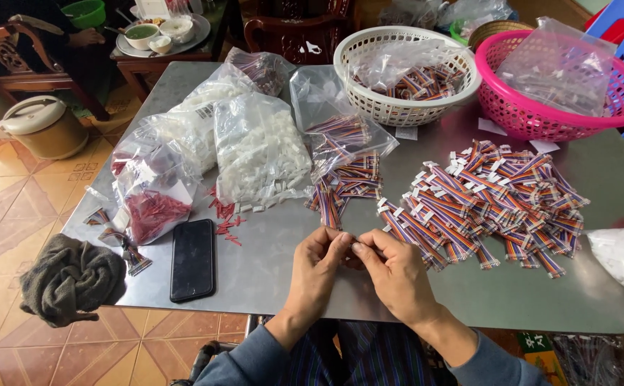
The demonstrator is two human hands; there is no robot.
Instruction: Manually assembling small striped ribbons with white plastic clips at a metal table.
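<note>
My left hand [315, 270] and my right hand [395, 273] meet fingertip to fingertip over the front of the metal table [269, 271], pinching a small piece between them; it is too hidden to name surely, likely a short wire piece. A large heap of striped ribbon cables with white connectors [491, 204] lies just right of my hands. A smaller bunch of the same cables [340, 187] lies just beyond my left hand, spilling from a clear bag [330, 118].
A black phone [192, 259] and a dark cloth [72, 279] lie at the front left. Bags of white connectors [258, 150] and red parts [155, 211] sit left. A white basket [405, 75] and pink basket [558, 78] stand at the back.
</note>
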